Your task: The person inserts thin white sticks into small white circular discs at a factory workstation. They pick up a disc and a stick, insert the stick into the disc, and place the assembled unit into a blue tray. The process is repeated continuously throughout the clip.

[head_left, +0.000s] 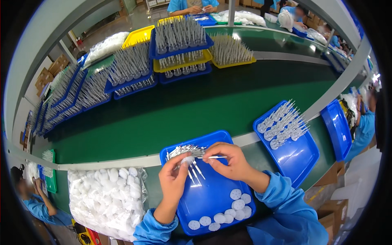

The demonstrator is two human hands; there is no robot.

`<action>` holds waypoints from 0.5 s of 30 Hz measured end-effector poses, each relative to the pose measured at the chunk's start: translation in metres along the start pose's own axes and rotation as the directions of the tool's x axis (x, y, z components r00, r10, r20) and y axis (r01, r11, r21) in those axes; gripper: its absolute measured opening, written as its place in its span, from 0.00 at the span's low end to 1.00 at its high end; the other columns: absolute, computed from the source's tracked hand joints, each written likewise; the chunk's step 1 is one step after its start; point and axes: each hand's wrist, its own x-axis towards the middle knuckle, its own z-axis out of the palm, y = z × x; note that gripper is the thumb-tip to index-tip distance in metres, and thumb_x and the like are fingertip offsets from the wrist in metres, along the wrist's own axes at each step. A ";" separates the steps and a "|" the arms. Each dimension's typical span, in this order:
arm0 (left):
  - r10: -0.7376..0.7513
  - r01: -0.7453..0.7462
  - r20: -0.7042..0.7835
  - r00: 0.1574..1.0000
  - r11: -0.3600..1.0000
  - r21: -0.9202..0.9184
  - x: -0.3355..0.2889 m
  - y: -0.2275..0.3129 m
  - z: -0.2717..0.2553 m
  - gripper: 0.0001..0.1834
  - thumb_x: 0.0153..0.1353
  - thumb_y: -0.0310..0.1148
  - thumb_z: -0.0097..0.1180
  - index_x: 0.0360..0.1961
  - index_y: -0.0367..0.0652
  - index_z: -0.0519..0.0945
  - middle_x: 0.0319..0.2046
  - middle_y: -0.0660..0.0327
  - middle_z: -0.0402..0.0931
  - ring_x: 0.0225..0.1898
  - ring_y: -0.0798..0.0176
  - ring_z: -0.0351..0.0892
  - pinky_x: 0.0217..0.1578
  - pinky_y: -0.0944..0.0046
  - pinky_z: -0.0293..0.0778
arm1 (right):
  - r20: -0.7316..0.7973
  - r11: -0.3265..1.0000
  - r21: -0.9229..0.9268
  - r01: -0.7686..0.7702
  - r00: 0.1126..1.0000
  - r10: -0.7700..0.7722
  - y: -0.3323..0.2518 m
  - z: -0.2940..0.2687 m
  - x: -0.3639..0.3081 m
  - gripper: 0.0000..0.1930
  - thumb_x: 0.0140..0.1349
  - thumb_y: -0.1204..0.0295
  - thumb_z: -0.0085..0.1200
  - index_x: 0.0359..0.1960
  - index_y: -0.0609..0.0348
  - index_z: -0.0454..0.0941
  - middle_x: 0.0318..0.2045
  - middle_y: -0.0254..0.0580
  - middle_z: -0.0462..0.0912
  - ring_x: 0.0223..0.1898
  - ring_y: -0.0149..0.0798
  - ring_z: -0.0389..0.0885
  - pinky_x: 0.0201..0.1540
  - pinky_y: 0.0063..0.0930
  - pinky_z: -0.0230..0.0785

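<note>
A thin white tube (215, 157) is pinched between the thumb and fingers of the right hand (228, 160), pointing left toward the left hand (176, 174). The left hand is closed on a small white cap (187, 160) with several tubes hanging below it. Both hands hover over a blue tray (212, 192) on the worktop (183, 106). A loose bunch of tubes (183, 150) lies at the tray's far left corner, and white round discs (228, 210) lie along its near right edge. A clear bag of white caps (106, 200) sits just left of the tray. To the right, a second blue tray (298, 157) holds finished pieces (281, 124) in rows. Stacked blue and yellow trays (179, 49) stand well beyond, across the green belt.
</note>
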 end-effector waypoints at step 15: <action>-0.043 0.043 -0.003 0.999 0.989 -0.142 -0.007 -0.006 -0.002 0.15 0.77 0.19 0.57 0.61 0.32 0.83 0.58 0.51 0.87 0.57 0.64 0.87 0.50 0.68 0.86 | -0.002 0.922 -0.385 -0.037 0.999 0.039 0.012 0.018 -0.009 0.09 0.62 0.75 0.75 0.44 0.58 0.92 0.32 0.40 0.93 0.23 0.30 0.87 0.27 0.24 0.78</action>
